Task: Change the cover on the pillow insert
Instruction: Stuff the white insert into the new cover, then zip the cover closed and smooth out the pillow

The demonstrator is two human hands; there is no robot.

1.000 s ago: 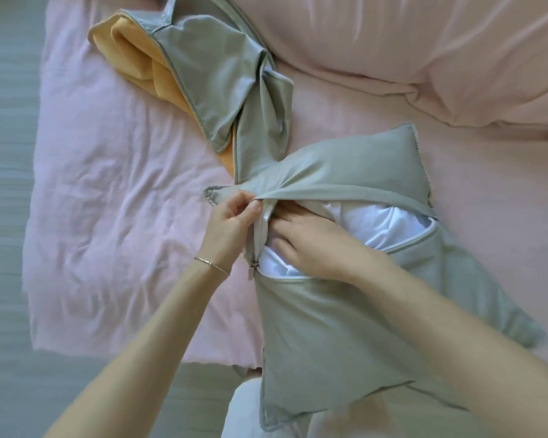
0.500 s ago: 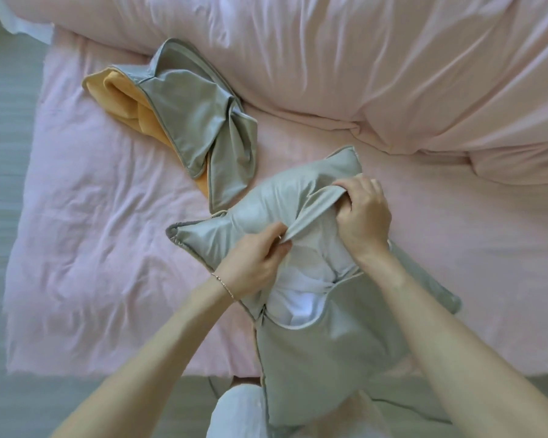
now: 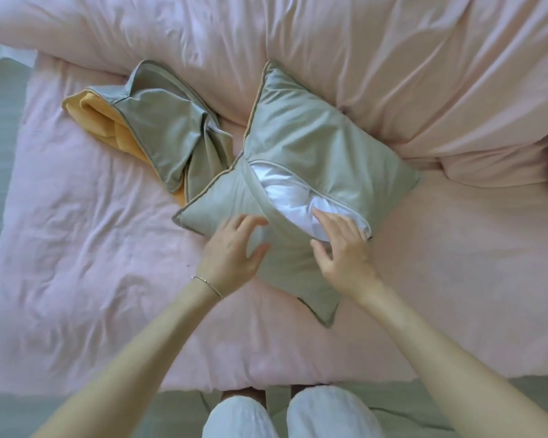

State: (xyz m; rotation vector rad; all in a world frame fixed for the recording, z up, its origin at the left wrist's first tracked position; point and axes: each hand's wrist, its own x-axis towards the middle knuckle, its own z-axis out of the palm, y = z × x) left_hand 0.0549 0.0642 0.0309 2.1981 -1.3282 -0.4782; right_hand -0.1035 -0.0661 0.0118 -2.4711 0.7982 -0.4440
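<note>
The white pillow insert [image 3: 285,191] shows through the grey-green fabric cover's [image 3: 314,143] unzipped opening, so both hands, left hand [image 3: 231,251] and right hand [image 3: 342,248], hover spread-fingered, gripping nothing, positioned for closing.

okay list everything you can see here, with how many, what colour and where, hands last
Square grey-green fabric cushion cover: one, mid-bed, zip open.
White pillow insert: one, showing through the opening.
Crumpled grey-and-yellow spare cover: one, left of the cushion.
Pink duvet: one, bunched at the far side.
Pink bed sheet: one, beneath everything.
White trousers: bottom edge.
Thin bracelet: one, left wrist.
Left hand: open, over the cover.
Right hand: open, fingers at the opening.
</note>
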